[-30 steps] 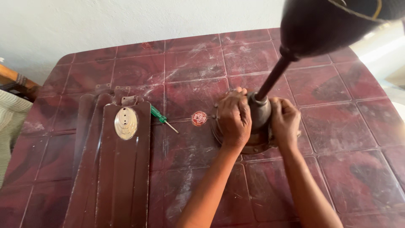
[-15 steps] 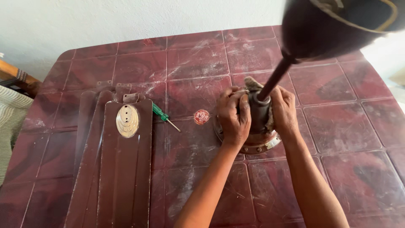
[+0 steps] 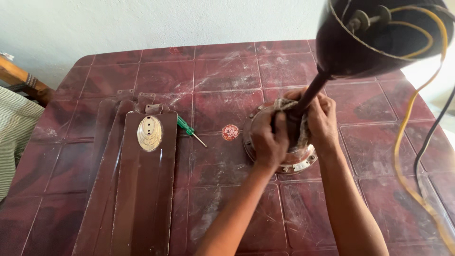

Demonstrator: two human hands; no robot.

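Both hands are on the fan motor (image 3: 284, 159), which sits right of centre on the maroon tiled surface (image 3: 222, 76). The left hand (image 3: 269, 140) wraps its fingers (image 3: 279, 124) tight around the motor's dark central housing, and the right hand (image 3: 323, 121) closes around the far side, pressing a grubby rag (image 3: 284, 104) against it. The down rod (image 3: 308, 95) rises from between the two hands, tilted toward the camera, up to the dark canopy cup (image 3: 360, 42), with a yellow wire (image 3: 417, 95) trailing down on the right. Just left of the motor lies a small red round cap (image 3: 230, 132), then a green-handled screwdriver (image 3: 188, 129). Further left, brown fan blades (image 3: 142, 189) lie stacked.
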